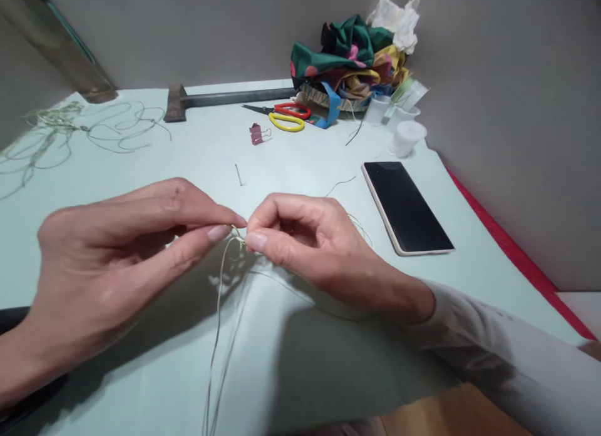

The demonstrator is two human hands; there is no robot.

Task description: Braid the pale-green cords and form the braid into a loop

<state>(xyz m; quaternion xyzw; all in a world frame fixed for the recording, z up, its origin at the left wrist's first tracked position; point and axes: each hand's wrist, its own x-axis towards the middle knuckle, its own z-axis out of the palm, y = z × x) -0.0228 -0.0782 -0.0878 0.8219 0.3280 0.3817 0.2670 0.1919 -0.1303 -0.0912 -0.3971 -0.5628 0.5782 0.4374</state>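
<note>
My left hand (126, 248) pinches a thin pale green cord (220, 298) between thumb and index finger. Close against it, my right hand (305, 236) grips the same cord with thumb and index fingertips. A small knot or loop of the cord shows between the two sets of fingertips. Its strands hang down toward the table's front edge, and another strand curves to the right beneath my right wrist. The fingertips partly hide the knot, so its exact form is unclear.
Beyond my hands lie a pin (238, 174), a dark red binder clip (256, 134), scissors (287, 117) and a hammer (225, 98). A phone (407, 206) rests at right, near a white spool (407, 138). Tangled cord (87, 128) spreads at left; a fabric-filled basket (317, 98) stands behind.
</note>
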